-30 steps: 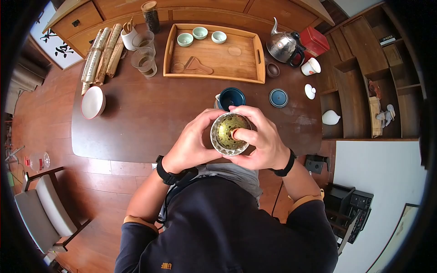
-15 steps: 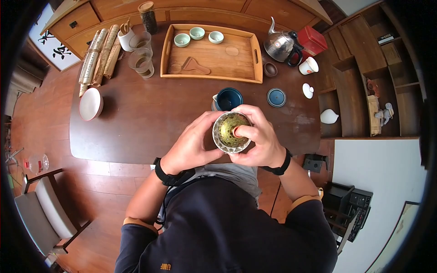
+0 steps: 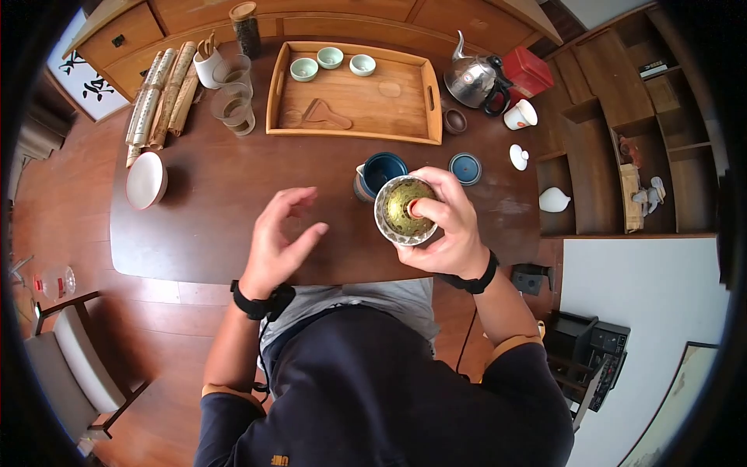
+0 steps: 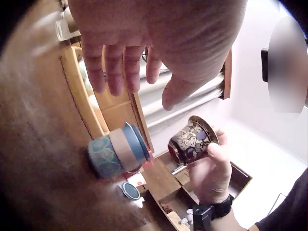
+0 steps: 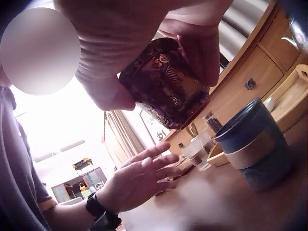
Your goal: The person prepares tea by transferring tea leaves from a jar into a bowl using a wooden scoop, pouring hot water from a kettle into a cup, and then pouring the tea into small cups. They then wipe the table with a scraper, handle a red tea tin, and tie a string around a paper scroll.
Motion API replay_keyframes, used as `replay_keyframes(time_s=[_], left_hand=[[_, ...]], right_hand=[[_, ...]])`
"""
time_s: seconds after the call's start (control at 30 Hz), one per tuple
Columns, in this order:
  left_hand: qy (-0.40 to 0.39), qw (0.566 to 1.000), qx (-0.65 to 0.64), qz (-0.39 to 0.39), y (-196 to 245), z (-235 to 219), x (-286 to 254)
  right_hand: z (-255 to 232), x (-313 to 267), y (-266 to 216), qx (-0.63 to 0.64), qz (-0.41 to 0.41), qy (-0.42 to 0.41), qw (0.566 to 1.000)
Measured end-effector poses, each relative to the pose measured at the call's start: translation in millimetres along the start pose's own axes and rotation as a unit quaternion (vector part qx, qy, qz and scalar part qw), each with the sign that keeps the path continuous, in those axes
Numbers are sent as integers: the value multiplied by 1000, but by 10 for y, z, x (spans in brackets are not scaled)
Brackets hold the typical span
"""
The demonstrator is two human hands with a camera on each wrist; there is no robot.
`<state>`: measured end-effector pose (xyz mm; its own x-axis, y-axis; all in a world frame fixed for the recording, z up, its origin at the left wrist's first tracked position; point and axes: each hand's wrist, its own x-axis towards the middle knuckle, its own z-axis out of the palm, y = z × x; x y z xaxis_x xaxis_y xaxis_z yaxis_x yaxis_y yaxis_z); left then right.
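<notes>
A patterned lidded cup (image 3: pixel 394 221) with a gold lid is held above the table by the right hand (image 3: pixel 451 233), one finger on the lid's knob, thumb and other fingers round the rim. The left wrist view shows the cup (image 4: pixel 193 140) tilted, its dark floral side gripped by the right hand (image 4: pixel 211 173). To its left, the left hand (image 3: pixel 274 243) hovers with fingers apart, holding nothing; the right wrist view shows that hand (image 5: pixel 139 180) too. Just behind the cup stands a blue mug (image 3: pixel 384 173) with a tan band, not touched.
A wooden tray (image 3: pixel 366 105) bears three small green cups. A kettle (image 3: pixel 473 82), red box and white cup stand right of it. A blue lid (image 3: pixel 465 169) and white lid (image 3: pixel 519 157) lie at the right. Paper rolls, glasses (image 3: pixel 233 109) and a white bowl (image 3: pixel 146 180) are at the left.
The left hand has let go of the cup and moved left. The right hand has carried the cup slightly right and upward in the head view. The whole scene has shifted a little left.
</notes>
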<state>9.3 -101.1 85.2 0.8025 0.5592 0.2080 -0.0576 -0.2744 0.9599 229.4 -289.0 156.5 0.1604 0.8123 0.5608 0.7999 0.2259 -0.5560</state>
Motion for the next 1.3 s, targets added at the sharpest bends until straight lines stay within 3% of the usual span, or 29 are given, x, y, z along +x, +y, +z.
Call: replay_keyframes(time_s=[0.23, 0.43, 0.57, 1.3], left_hand=[[103, 990, -53, -86, -428, -230, -159], [125, 984, -48, -118, -743, -365, -210], [164, 972, -114, -126, -830, -387, -191], [151, 969, -146, -130, -891, -454, -224]], right_hand=[[-158, 8, 191, -56, 13, -19, 998], [-220, 48, 306, -119, 11, -38, 992], [-223, 51, 372, -143, 14, -46, 989], [-247, 348, 361, -237, 26, -158, 958]])
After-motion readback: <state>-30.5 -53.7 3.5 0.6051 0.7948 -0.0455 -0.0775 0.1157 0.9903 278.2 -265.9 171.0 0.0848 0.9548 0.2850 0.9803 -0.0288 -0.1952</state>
